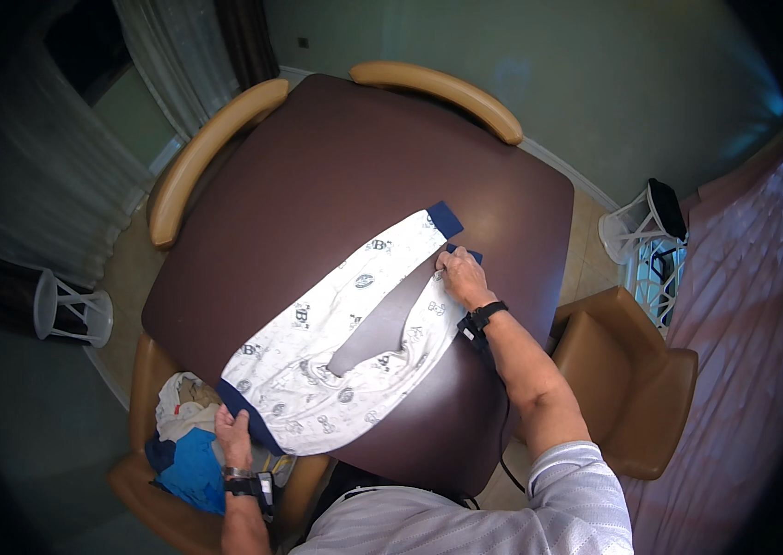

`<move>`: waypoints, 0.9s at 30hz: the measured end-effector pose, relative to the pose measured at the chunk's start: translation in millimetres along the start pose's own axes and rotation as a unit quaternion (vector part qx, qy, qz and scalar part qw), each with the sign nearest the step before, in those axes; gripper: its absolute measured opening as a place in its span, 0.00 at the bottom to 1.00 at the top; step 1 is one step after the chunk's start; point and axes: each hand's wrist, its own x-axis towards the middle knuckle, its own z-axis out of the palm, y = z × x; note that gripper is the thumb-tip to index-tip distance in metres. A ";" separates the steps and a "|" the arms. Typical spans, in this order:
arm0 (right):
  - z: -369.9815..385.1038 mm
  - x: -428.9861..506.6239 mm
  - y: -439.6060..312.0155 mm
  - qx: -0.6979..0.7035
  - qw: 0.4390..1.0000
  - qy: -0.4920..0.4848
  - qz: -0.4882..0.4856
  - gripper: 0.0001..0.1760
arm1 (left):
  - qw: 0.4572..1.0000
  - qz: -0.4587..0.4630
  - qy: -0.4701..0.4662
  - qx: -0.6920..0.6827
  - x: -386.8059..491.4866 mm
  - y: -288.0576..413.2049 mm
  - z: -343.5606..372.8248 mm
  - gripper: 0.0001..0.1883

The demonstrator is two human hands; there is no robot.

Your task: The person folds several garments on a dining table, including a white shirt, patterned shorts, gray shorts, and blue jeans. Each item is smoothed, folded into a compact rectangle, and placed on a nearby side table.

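Note:
White printed pants [322, 326] with navy cuffs and a navy waistband lie spread diagonally across the dark brown table [336, 166]. At the lower left, my left hand [233, 433] pinches the waistband, its thumb on top. My right hand [462, 276] grips the near leg at its navy cuff, which the fingers partly cover. The far leg lies flat, its cuff touched by neither hand. Both wrists wear black straps with small devices.
A tan chair at the lower left holds a pile of clothes [194, 458], blue, white and beige. Another tan chair [617, 374] stands right of the table; two curved chair backs [218, 152] border its far side. White stools [76, 312] stand left and right. A black cable hangs near my right arm.

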 end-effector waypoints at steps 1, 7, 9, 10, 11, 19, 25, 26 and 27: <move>-5.4 -0.3 7.5 -0.012 1.000 -0.018 -0.004 0.10 | 0.999 0.017 -0.017 -0.025 7.0 -0.8 -2.0 0.30; -26.7 -6.9 36.8 0.015 1.000 0.014 0.013 0.10 | 0.993 0.089 -0.021 -0.077 20.6 -11.7 -1.7 0.24; -27.8 -3.7 35.1 0.042 0.998 0.043 0.000 0.14 | 0.989 0.095 -0.033 -0.112 24.5 -9.9 -2.4 0.24; -29.3 -2.7 35.1 0.051 0.997 0.058 -0.004 0.16 | 0.986 0.101 -0.048 -0.125 24.7 -9.7 -2.4 0.23; -31.0 -0.8 34.6 0.046 0.998 0.040 -0.008 0.19 | 0.989 0.075 -0.040 -0.118 25.3 -9.2 -2.9 0.22; -46.9 23.3 42.2 -0.007 0.986 -0.154 0.060 0.28 | 0.990 0.077 -0.061 -0.103 44.8 -17.5 -10.1 0.20; -46.0 15.6 53.2 -0.013 0.991 -0.124 0.043 0.20 | 0.992 0.078 -0.060 -0.077 57.1 -17.4 -15.1 0.22; -44.5 14.2 56.7 -0.008 0.992 -0.119 0.050 0.18 | 0.993 0.064 -0.066 -0.079 60.5 -18.8 -15.9 0.23; -43.2 13.5 60.0 -0.001 0.992 -0.114 0.053 0.17 | 0.993 0.049 -0.069 -0.081 63.8 -20.0 -16.7 0.23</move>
